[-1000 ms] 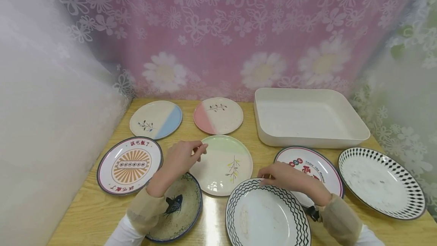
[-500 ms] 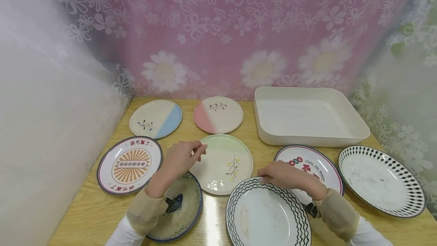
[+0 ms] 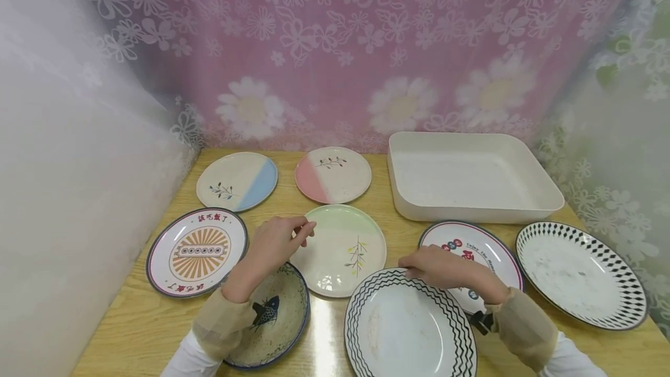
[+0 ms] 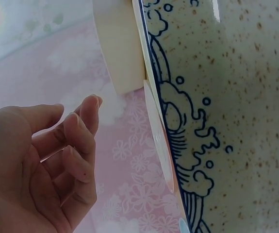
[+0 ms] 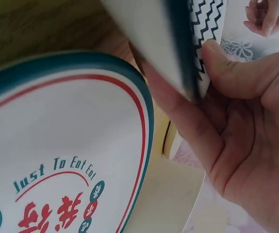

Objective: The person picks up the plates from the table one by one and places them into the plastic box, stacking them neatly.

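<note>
My right hand [image 3: 437, 266] pinches the far rim of a white plate with black zigzag lines [image 3: 405, 324]. In the right wrist view the thumb [image 5: 219, 63] lies on the patterned face and fingers [image 5: 192, 121] are under the rim, which stands tilted there. My left hand [image 3: 274, 243] hovers with loosely curled fingers and nothing in them. It is nearest to a green-and-cream plate [image 3: 330, 272] with a sprig. Below the left forearm sits a speckled dish with a blue fish [image 3: 288, 319]; its wave-patterned edge [image 4: 192, 145] fills the left wrist view's right side.
A white rectangular bin [image 3: 471, 214] stands at the back right. Around the wooden table [image 3: 131, 330] lie a blue-and-cream plate [image 3: 241, 179], a pink-and-cream plate [image 3: 342, 176], an orange sunburst plate [image 3: 199, 252], a red-lettered plate [image 3: 492, 249] and a diamond-rimmed oval plate [image 3: 576, 275].
My right thumb and fingers have closed on the zigzag plate's rim, and its far edge sits slightly higher. My left hand has stayed in place.
</note>
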{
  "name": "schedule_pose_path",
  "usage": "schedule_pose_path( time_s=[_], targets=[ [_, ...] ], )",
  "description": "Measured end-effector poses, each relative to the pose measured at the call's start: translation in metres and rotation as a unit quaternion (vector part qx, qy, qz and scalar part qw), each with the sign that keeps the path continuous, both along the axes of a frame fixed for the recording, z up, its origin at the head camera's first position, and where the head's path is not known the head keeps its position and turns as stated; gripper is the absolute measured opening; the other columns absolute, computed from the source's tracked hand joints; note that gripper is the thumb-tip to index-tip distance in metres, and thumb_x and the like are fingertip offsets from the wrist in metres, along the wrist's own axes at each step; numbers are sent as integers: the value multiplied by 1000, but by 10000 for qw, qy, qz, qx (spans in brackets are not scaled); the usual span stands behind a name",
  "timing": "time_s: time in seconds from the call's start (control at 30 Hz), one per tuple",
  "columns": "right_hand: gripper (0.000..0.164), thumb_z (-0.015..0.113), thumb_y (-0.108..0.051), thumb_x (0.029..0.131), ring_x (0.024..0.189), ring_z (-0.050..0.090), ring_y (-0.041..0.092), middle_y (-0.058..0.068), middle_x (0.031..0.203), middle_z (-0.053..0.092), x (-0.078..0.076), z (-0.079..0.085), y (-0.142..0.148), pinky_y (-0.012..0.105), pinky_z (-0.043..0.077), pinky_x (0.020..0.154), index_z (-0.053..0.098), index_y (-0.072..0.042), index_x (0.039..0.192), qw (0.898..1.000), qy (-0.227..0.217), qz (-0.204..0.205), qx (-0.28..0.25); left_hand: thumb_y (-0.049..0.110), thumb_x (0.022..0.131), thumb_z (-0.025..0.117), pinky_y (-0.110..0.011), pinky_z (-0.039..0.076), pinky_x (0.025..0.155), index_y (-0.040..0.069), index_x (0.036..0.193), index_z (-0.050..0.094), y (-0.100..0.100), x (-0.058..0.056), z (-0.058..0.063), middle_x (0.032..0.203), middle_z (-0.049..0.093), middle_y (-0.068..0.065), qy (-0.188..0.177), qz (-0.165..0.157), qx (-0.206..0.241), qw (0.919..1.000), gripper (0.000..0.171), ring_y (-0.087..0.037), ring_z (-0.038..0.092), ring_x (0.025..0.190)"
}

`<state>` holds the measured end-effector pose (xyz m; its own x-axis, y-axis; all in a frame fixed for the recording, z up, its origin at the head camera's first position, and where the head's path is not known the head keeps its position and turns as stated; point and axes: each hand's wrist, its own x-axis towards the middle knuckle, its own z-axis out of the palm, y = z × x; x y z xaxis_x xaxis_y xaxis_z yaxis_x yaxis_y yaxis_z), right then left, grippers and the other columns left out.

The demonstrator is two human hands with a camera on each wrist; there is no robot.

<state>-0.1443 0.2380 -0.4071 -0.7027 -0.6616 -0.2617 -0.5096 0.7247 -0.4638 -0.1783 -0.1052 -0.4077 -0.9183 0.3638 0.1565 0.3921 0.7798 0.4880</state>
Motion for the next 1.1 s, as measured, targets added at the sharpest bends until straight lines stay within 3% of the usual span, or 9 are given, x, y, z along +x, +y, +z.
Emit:
schedule_pose_path(
  time_s=[0.2,0.5,0.63,0.73,0.83,0.9,1.03,1.07,1.1],
  targets=[
    [11,58,-10,102,69,46,5,-12,76,52,-1,6,6,24,42,64,62,-16,94,9997,89,-242,27,38,105,56,-28,38,49,25,87,73,1,0,0,65,62,15,78,28,-48,10000,27,-7,47,53],
    [11,54,-11,104,73,48,3,-13,79,56,-5,23,20,25,46,69,64,-13,99,9961,426,-655,-404,37,106,55,-28,39,50,22,93,74,1,-1,2,68,66,11,-45,-27,23,10000,28,-6,48,53],
    [12,53,-12,105,72,49,5,-9,79,55,-5,33,25,25,45,67,64,-9,101,9900,480,-1151,-664,40,106,53,-28,42,51,22,99,74,2,-2,4,71,67,15,-261,-134,311,9991,28,-5,57,54],
    [17,51,-10,106,72,55,8,-4,82,61,-3,40,26,25,49,64,66,-4,106,9821,302,-1602,-942,40,107,51,-28,47,54,21,105,71,2,-4,4,77,70,12,-595,-327,795,9945,28,-8,65,59],
    [24,48,-10,107,76,60,13,4,90,68,-1,44,25,30,54,68,66,3,117,9723,223,-2065,-1072,41,108,46,-28,54,59,17,117,69,3,-5,6,85,74,2,-1152,-608,1539,9795,34,-12,69,66],
    [31,46,-11,108,87,66,21,11,100,71,0,47,24,39,57,79,62,7,128,9658,297,-2329,-1097,43,110,39,-31,59,63,12,127,65,5,-5,11,93,75,-8,-1729,-868,2118,9580,44,-17,72,71],
    [36,46,-11,108,103,65,34,22,114,69,0,50,20,54,52,90,56,10,135,9565,510,-2680,-1030,43,112,28,-40,62,69,0,143,51,10,-4,18,103,70,-20,-2890,-1351,2871,9032,57,-30,74,80],
    [36,47,-10,107,106,64,35,23,116,68,0,50,19,56,51,93,56,11,136,9552,548,-2709,-1056,41,113,28,-42,62,70,-2,143,49,11,-4,18,105,68,-22,-3052,-1458,2941,8939,56,-32,74,81],
    [37,47,-10,107,104,64,35,24,117,68,-1,49,16,56,52,92,55,11,136,9545,580,-2723,-1065,39,113,29,-44,62,71,-3,143,48,12,-3,18,105,67,-22,-3128,-1508,2927,8909,55,-32,74,80]
  ],
)
